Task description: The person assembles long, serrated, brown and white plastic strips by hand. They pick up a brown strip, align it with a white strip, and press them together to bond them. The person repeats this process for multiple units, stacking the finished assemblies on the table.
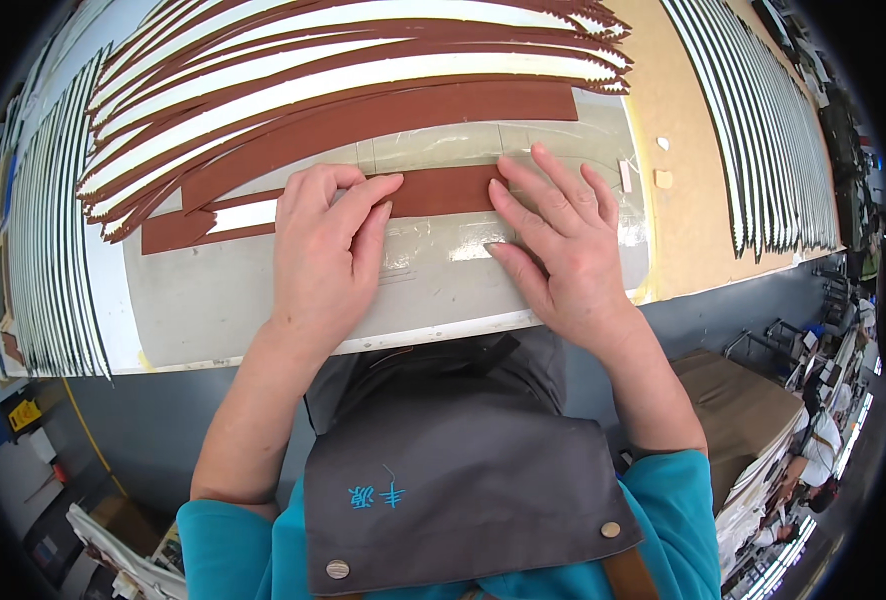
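Worktable [198,315]; fingers [369,190] on brown strip [448,192].

Brown strip [448,190]: your left hand [323,240] covers a stretch of it; whether it ends under your right hand [563,230] cannot be told.
Left fingertips: whether you pinch the strip or only press it is unclear.
Brown-edged strips [363,90]: the pile's far side runs off the upper edge.
Teal sleeves [678,510]: the lower edge cuts yours off.
People at right rim [821,445]: too small for you to tell what they handle.
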Tool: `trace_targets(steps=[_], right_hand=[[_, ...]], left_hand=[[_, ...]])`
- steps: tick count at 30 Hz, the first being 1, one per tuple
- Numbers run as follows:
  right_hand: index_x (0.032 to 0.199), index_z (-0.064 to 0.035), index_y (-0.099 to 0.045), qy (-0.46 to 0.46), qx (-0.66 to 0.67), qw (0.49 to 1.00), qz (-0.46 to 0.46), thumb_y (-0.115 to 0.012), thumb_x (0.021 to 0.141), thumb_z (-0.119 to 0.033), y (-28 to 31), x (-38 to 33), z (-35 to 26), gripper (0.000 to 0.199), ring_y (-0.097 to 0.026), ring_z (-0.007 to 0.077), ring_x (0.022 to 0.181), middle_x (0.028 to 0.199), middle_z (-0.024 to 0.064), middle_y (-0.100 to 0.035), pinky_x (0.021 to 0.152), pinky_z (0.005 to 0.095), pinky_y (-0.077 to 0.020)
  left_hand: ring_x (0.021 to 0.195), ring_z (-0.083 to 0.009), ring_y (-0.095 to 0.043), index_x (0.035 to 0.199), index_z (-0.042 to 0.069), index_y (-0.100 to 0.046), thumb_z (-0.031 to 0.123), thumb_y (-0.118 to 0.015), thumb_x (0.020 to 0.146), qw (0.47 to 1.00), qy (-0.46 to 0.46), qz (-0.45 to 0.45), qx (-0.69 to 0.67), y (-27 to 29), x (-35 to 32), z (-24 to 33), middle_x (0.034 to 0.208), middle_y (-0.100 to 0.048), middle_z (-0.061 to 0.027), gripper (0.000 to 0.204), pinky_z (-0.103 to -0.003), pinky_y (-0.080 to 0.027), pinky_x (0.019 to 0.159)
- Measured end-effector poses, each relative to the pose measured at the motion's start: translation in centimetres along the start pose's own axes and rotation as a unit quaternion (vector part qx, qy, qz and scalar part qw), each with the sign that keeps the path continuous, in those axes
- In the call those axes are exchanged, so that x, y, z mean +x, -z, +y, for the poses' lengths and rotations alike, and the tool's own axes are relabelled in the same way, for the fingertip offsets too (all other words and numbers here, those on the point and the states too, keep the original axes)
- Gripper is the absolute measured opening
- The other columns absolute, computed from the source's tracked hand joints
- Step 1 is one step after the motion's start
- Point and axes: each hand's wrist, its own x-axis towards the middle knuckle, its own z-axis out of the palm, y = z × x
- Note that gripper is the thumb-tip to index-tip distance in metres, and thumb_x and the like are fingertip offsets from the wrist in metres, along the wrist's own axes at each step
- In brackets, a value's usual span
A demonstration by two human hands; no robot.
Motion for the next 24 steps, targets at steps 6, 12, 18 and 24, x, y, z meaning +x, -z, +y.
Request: trace_targets(steps=[6,12,18,24], right_hand=[[0.131,-0.0108,-0.069,0.01,-0.011,1.0,-0.015,-0.077,0.086,-0.018,0.6,0.6,0.1,0.046,-0.047,0.0284,0.143,0.144,0.0049,-0.061,0.12,0.0523,-0.0243],[0.131,-0.0115,-0.069,0.013,-0.011,1.0,-0.001,-0.077,0.085,-0.018,0.2,0.5,0.3,0.047,-0.05,0.0268,0.139,0.144,0.0038,-0.06,0.119,0.0517,-0.0265],[0.134,-0.0132,-0.067,0.012,-0.018,1.0,0.004,-0.077,0.085,-0.018,0.0,0.5,0.3,0.051,-0.049,0.0279,0.139,0.145,0.0048,-0.059,0.117,0.0513,-0.0291],[0.14,-0.0121,-0.064,0.007,0.015,1.0,-0.012,-0.075,0.086,-0.017,0.2,0.6,0.4,0.055,-0.044,0.0347,0.144,0.152,0.0133,-0.051,0.119,0.0513,-0.0277]], left_hand=[[0.1,-0.029,-0.058,0.107,0.007,-0.074,0.002,-0.073,0.086,1.0,0.013,0.007,-0.02,0.1,-0.1,0.0,0.102,-0.062,-0.0079,0.021,-0.039,-0.048,0.087],[0.103,-0.025,-0.067,0.104,0.004,-0.077,0.001,-0.078,0.084,1.0,-0.002,-0.013,-0.025,1.1,-0.4,-0.7,0.109,-0.069,-0.0092,0.02,-0.034,-0.055,0.084],[0.105,-0.0268,-0.067,0.1,0.003,-0.078,0.002,-0.078,0.083,1.0,-0.017,-0.015,-0.021,1.3,0.1,-0.8,0.108,-0.071,-0.008,0.017,-0.035,-0.055,0.085],[0.108,-0.0286,-0.064,0.101,0.003,-0.076,0.002,-0.075,0.085,0.998,-0.046,-0.029,0.031,1.4,0.2,-0.9,0.117,-0.073,-0.008,0.016,-0.037,-0.052,0.091]])
